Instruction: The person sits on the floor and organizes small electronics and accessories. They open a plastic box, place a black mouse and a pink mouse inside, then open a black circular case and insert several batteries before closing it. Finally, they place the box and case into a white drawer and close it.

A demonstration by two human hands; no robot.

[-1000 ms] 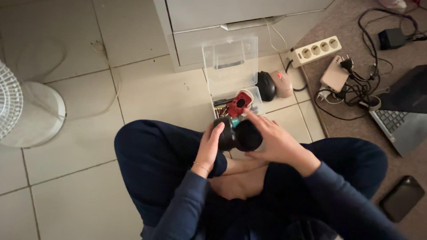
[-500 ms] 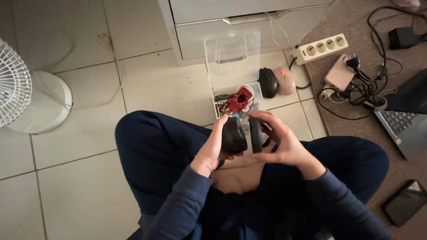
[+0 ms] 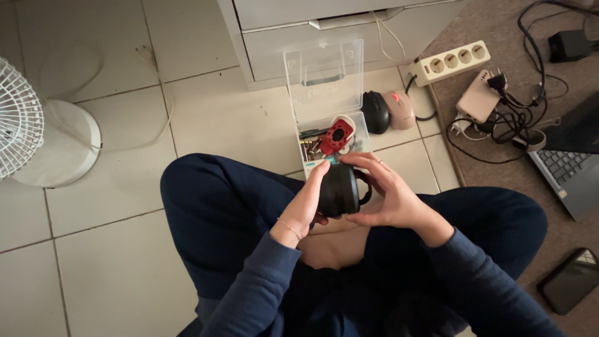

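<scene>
I sit cross-legged on a tiled floor. Both hands hold a rounded black object [image 3: 339, 189] over my lap, its two halves pressed together. My left hand [image 3: 307, 203] grips its left side with the fingers curled up over the top. My right hand [image 3: 385, 192] cups the right side, fingertips on the upper edge. Just beyond them stands a clear plastic box [image 3: 324, 81] with its lid up, holding a red and white tool [image 3: 337, 135] and small parts.
Two computer mice [image 3: 387, 111] lie right of the box, in front of a white drawer unit [image 3: 324, 28]. A power strip [image 3: 450, 62], tangled cables, a laptop [image 3: 571, 156] and a phone [image 3: 571, 281] lie on the rug at right. A white fan [image 3: 31, 134] stands far left.
The two black halves, held apart half a second ago, are now closed together between my hands. The view has shifted slightly.
</scene>
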